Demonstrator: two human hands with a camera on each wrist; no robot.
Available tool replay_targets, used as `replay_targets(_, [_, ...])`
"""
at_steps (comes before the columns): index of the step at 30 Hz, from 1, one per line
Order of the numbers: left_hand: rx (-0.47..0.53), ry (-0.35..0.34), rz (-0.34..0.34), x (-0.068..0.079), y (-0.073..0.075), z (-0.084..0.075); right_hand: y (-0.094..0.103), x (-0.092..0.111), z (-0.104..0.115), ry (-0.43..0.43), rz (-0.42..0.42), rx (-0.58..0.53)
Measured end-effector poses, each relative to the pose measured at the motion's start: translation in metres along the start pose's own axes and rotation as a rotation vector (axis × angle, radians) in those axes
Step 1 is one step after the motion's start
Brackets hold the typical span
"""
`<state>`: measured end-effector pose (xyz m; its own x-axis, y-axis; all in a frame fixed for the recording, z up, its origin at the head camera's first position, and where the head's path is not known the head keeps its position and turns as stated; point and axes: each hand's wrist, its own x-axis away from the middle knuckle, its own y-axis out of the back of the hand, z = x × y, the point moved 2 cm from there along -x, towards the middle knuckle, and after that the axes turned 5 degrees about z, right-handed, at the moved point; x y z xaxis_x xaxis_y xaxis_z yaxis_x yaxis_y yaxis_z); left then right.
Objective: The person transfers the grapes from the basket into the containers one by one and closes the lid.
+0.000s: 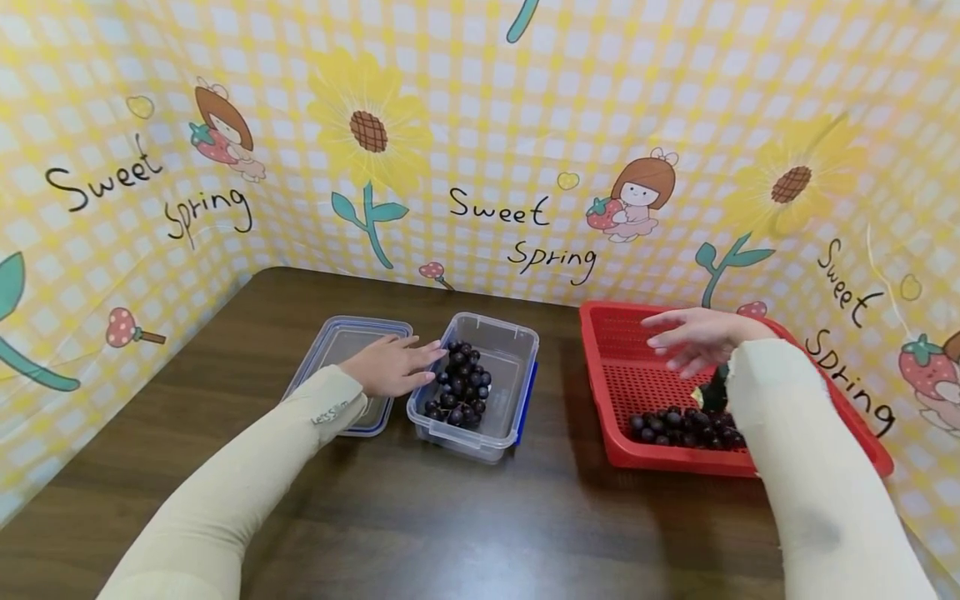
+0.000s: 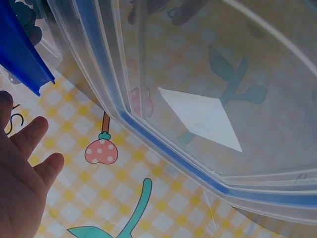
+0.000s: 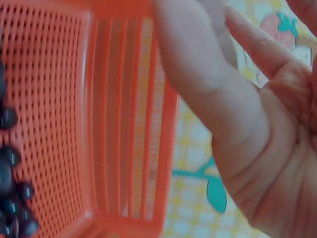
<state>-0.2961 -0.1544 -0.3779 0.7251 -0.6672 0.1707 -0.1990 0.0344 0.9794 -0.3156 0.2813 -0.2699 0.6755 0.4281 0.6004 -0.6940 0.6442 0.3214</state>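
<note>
A bunch of dark grapes lies in the clear plastic container at the middle of the table. My left hand, fingers spread, is over the container's left rim with its fingertips close to the grapes. Beneath that hand and wrist lies the container's clear lid with a blue seal. Above the red plastic basket my right hand hovers with extended fingers and holds nothing. More dark grapes lie in the basket, beside a dark object with a pale green end, partly hidden by the right sleeve.
A brown wooden table carries everything. Behind it and at both sides hangs a yellow checked cloth printed with flowers and words. A blue latch flap hangs at the container's right side.
</note>
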Motion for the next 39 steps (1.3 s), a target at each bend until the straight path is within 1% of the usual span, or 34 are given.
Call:
replay_targets(3, [0.000,0.001,-0.006,-0.001,0.001,0.001,0.010,0.012,-0.011,0.001,-0.025,0.007])
replay_targets(6, [-0.001,0.005,-0.013,-0.002,0.002,0.001,0.019,0.021,-0.024,0.006,-0.024,0.014])
replay_targets(11, [0.006,0.006,-0.010,-0.008,0.002,-0.001,0.029,0.031,-0.052,0.032,0.023,0.010])
replay_targets(15, [0.006,-0.013,-0.001,-0.013,0.001,-0.006,0.029,0.035,-0.075,0.037,0.058,-0.003])
replay_targets(17, [0.011,-0.012,0.013,-0.016,0.000,-0.007,0.027,0.034,-0.082,0.023,0.069,0.028])
replay_targets(19, [0.011,-0.010,0.020,-0.017,-0.001,-0.008,0.025,0.031,-0.087,-0.001,0.061,0.102])
replay_targets(24, [-0.003,-0.003,0.015,-0.019,-0.003,-0.008,0.018,0.022,-0.091,-0.066,0.029,0.391])
replay_targets(27, [-0.007,-0.006,0.016,-0.018,-0.002,-0.007,0.016,0.016,-0.090,-0.090,0.024,0.513])
replay_targets(31, [-0.002,-0.009,0.011,-0.016,-0.001,-0.007,0.013,0.008,-0.087,-0.132,0.022,0.534])
replay_targets(34, [0.000,-0.004,0.010,-0.015,-0.001,-0.006,0.008,0.003,-0.084,-0.159,0.044,0.523])
replay_targets(39, [0.001,-0.011,0.006,-0.013,-0.002,-0.005,0.001,0.000,-0.081,-0.164,0.073,0.533])
